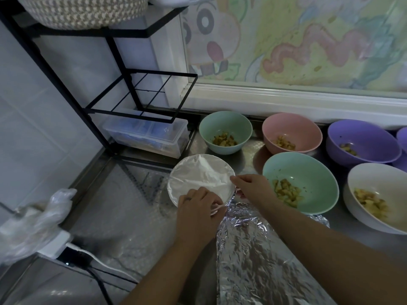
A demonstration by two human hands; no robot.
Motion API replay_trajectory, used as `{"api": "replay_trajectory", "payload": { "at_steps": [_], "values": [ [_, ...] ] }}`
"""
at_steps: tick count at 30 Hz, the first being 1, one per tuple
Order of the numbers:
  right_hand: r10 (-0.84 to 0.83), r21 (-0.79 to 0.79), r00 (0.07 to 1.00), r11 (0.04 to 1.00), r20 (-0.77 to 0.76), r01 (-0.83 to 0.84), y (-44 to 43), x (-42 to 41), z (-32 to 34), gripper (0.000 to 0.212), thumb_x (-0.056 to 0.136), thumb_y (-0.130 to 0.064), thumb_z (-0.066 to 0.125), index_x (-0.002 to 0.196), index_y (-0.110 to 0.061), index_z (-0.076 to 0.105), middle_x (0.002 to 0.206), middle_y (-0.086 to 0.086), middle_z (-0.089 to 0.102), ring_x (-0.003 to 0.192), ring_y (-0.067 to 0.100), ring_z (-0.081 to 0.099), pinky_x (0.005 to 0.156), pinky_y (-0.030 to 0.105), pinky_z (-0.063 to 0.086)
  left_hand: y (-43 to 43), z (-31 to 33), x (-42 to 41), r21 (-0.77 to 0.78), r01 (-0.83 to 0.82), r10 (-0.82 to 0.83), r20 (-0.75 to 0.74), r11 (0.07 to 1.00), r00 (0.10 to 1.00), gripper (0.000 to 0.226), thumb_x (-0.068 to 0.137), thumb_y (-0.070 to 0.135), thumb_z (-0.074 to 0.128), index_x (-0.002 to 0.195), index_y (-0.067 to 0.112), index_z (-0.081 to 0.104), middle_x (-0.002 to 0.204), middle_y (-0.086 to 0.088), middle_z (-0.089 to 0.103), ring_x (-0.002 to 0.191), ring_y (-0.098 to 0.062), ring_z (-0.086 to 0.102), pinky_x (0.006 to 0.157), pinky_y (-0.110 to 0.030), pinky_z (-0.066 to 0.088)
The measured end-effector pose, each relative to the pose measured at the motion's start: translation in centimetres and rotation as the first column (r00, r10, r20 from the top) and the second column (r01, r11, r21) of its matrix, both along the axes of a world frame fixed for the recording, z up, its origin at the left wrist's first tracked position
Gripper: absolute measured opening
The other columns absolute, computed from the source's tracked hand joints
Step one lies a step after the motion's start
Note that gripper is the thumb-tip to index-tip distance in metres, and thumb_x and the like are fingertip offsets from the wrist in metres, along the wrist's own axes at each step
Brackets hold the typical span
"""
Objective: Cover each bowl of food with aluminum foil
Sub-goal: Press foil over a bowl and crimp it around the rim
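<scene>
Head view, read from my remote station, near to far. Nearest the camera, a crinkled foil sheet [264, 260] lies flat on the steel counter [123, 208] and runs up to the covered bowl [174, 194]. The left hand [198, 208] sits at that bowl's near rim, fingers curled and gripping the foil cover [198, 172] where it bunches over the edge. The right hand [253, 187] is at the bowl's right rim, thumb and forefinger pinching the same cover. I see the cover stretched across the bowl's whole mouth. Just right of the hands stand a large green bowl [308, 170] and a white bowl [381, 179], both uncovered, with diced food inside. Farther back, below the window frame, a small green bowl [224, 122], a pink bowl [293, 126] and a purple bowl [361, 137] stand in a row, uncovered, each holding food. Far left, a clear plastic box [149, 137] sits under a black wire rack [141, 93]
</scene>
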State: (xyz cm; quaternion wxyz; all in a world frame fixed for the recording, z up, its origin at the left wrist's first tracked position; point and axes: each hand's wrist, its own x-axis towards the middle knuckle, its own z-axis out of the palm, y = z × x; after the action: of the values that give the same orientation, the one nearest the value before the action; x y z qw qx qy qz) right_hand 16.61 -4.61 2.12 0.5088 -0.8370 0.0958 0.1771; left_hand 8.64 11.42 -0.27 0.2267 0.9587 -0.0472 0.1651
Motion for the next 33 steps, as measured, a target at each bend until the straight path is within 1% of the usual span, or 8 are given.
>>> {"api": "replay_trajectory", "payload": {
  "at_steps": [5, 8, 11, 16, 22, 26, 30, 33],
  "values": [
    [-0.308, 0.389, 0.925, 0.842, -0.221, 0.374, -0.1, -4.2, -0.8, 0.014, 0.102, -0.017, 0.060, 0.095, -0.008, 0.068, 0.089, 0.008, 0.068, 0.082, 0.025, 0.065, 0.079, 0.040, 0.055, 4.2, 0.9, 1.6, -0.128, -0.223, 0.216, -0.065, 0.966, 0.974, 0.039, 0.088, 0.050, 0.047, 0.115, 0.026, 0.062, 0.127, 0.005, 0.056, 0.120, -0.019, 0.050, 0.105, -0.045, 0.040],
    [-0.259, 0.505, 0.897, 0.755, -0.358, 0.419, 1.2, -6.7, -1.6, 0.019, 0.102, -0.007, 0.052, 0.086, -0.009, 0.061, 0.087, 0.008, 0.062, 0.078, 0.018, 0.062, 0.069, 0.027, 0.055, 5.4, 0.7, 3.3, -0.206, -0.323, 0.270, -0.249, 0.924, 0.930, 0.052, 0.099, 0.040, 0.047, 0.146, 0.019, 0.042, 0.156, -0.005, 0.032, 0.144, -0.024, 0.030, 0.118, -0.046, 0.028],
    [-0.232, 0.547, 0.878, 0.707, -0.420, 0.448, 2.1, -6.9, -2.1, 0.019, 0.105, -0.009, 0.050, 0.088, -0.014, 0.058, 0.091, 0.003, 0.061, 0.080, 0.012, 0.061, 0.073, 0.022, 0.053, 5.0, 0.8, 4.1, -0.379, -0.413, 0.246, -0.416, 0.828, 0.875, 0.060, 0.103, 0.034, 0.046, 0.155, 0.011, 0.028, 0.160, -0.010, 0.028, 0.146, -0.025, 0.028, 0.117, -0.039, 0.025],
    [-0.308, 0.546, 0.829, 0.636, -0.467, 0.545, 2.8, -5.3, -2.0, 0.011, 0.099, -0.008, 0.062, 0.095, 0.001, 0.069, 0.096, 0.019, 0.072, 0.085, 0.024, 0.068, 0.078, 0.033, 0.056, 5.0, 0.2, 4.1, -0.439, -0.441, 0.257, -0.417, 0.783, 0.872, 0.051, 0.102, 0.031, 0.045, 0.149, 0.013, 0.038, 0.146, -0.006, 0.048, 0.133, -0.025, 0.046, 0.111, -0.042, 0.038],
    [-0.347, 0.376, 0.882, 0.807, -0.320, 0.454, 3.0, -3.9, -2.3, 0.020, 0.093, -0.022, 0.068, 0.108, -0.010, 0.071, 0.102, 0.010, 0.074, 0.094, 0.031, 0.072, 0.087, 0.048, 0.061, 5.1, 0.6, 3.8, -0.568, -0.487, 0.261, -0.435, 0.664, 0.862, 0.026, 0.102, 0.020, 0.043, 0.125, 0.020, 0.053, 0.113, 0.004, 0.057, 0.101, -0.014, 0.056, 0.072, -0.023, 0.041],
    [-0.334, 0.311, 0.890, 0.849, -0.311, 0.428, 2.5, -2.7, -2.8, 0.085, 0.071, -0.046, 0.078, 0.142, -0.010, 0.046, 0.124, 0.012, 0.064, 0.106, 0.032, 0.067, 0.093, 0.052, 0.058, 5.6, 0.1, 3.5, -0.571, -0.537, 0.277, -0.481, 0.621, 0.832, 0.025, 0.102, 0.023, 0.040, 0.117, 0.015, 0.058, 0.112, -0.003, 0.059, 0.098, -0.019, 0.054, 0.073, -0.031, 0.039],
    [-0.210, 0.136, 0.961, 0.962, -0.181, 0.236, 2.6, -1.1, -1.1, 0.064, 0.097, -0.049, 0.059, 0.149, -0.015, 0.043, 0.146, 0.011, 0.050, 0.125, 0.031, 0.056, 0.106, 0.050, 0.049, 6.5, 0.1, 4.0, -0.633, -0.576, 0.272, -0.517, 0.517, 0.812, 0.028, 0.102, 0.028, 0.041, 0.112, 0.010, 0.060, 0.105, -0.005, 0.061, 0.088, -0.015, 0.056, 0.069, -0.030, 0.042],
    [-0.155, 0.145, 0.987, 0.976, -0.046, 0.161, 3.0, 0.8, -0.2, 0.048, 0.105, -0.041, 0.048, 0.144, -0.013, 0.052, 0.137, 0.003, 0.056, 0.120, 0.022, 0.054, 0.106, 0.040, 0.043, 7.3, 0.0, 5.7, -0.649, -0.584, 0.203, -0.566, 0.488, 0.799, 0.044, 0.094, 0.042, 0.040, 0.122, 0.017, 0.063, 0.117, -0.003, 0.067, 0.105, -0.019, 0.063, 0.095, -0.042, 0.051]
  ]
}}
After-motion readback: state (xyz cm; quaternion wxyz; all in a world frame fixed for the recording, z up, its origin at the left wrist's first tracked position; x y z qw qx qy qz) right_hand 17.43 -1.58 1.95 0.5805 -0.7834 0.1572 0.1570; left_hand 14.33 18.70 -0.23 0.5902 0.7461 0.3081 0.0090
